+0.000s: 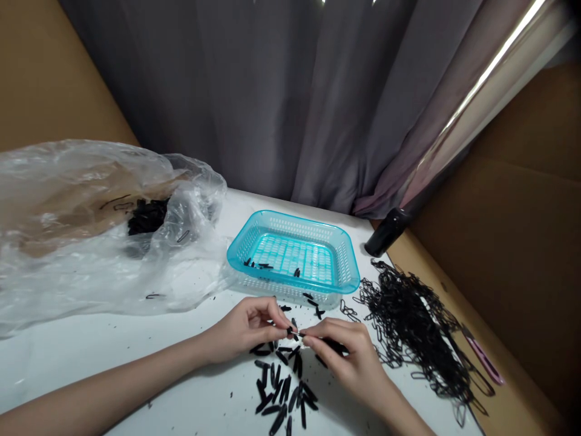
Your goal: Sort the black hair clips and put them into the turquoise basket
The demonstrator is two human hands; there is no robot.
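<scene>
small black piece (289, 330): pinched in the fingertips of the left hand, just below the centre of the frame; too small to make out its exact shape
left hand (254, 324): comes in from the lower left, thumb and index finger closed on the small black piece
right hand (351, 348): comes in from the lower right, thumb and fingers gripping a slim tool (296, 333), whose thin pale shaft points left and meets the piece, or nearly so; whether they touch is hard to tell
black strips (285, 390): scattered across the lower middle of the frame, some beneath and between the hands, a few up near the basket
blue basket (351, 278): centre of the frame, beyond the hands, with a few dark bits (297, 272) inside
black loops (403, 321): a tangled heap at the right, beside the right hand
pink-handled item (485, 360): far right, next to the heap
black cylinder (385, 233): right of the basket, above the heap, tilted in the view
clear plastic bag (195, 181): spread over the left side, a dark clump (147, 217) showing in it
white table (181, 387): under the hands, strips and basket
grey curtain (263, 97): hangs across the top
</scene>
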